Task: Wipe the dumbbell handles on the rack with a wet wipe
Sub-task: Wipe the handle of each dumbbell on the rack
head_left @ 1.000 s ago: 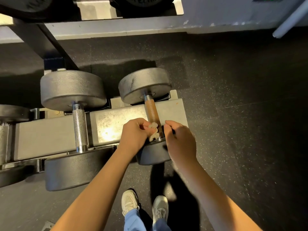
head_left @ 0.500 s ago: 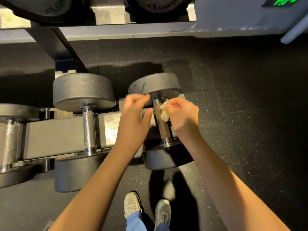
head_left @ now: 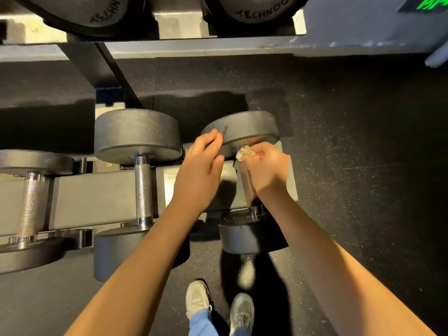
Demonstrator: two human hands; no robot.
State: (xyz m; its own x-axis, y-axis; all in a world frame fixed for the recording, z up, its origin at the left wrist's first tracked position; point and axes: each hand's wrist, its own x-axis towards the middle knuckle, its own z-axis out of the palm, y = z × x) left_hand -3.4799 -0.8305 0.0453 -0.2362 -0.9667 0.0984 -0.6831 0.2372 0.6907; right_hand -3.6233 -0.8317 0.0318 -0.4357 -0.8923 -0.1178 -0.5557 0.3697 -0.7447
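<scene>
The rightmost dumbbell (head_left: 252, 236) lies on the grey rack (head_left: 97, 200), its brownish handle (head_left: 247, 183) running away from me. My right hand (head_left: 266, 168) pinches a crumpled pale wet wipe (head_left: 244, 152) against the far end of that handle, just under the far head (head_left: 244, 132). My left hand (head_left: 201, 170) rests with curved fingers on the left edge of that far head. To the left lie a second dumbbell with a bright knurled handle (head_left: 143, 190) and a third one (head_left: 30, 204).
An upper rack shelf (head_left: 184, 47) with large black dumbbell heads (head_left: 254, 8) overhangs at the top. A dark slanted rack post (head_left: 101, 69) stands at upper left. Black speckled rubber floor (head_left: 363, 166) spreads to the right. My shoes (head_left: 218, 309) are below the rack.
The wipe has passed from the near end of the handle to its far end, held by my right hand. My left hand has moved up onto the far head.
</scene>
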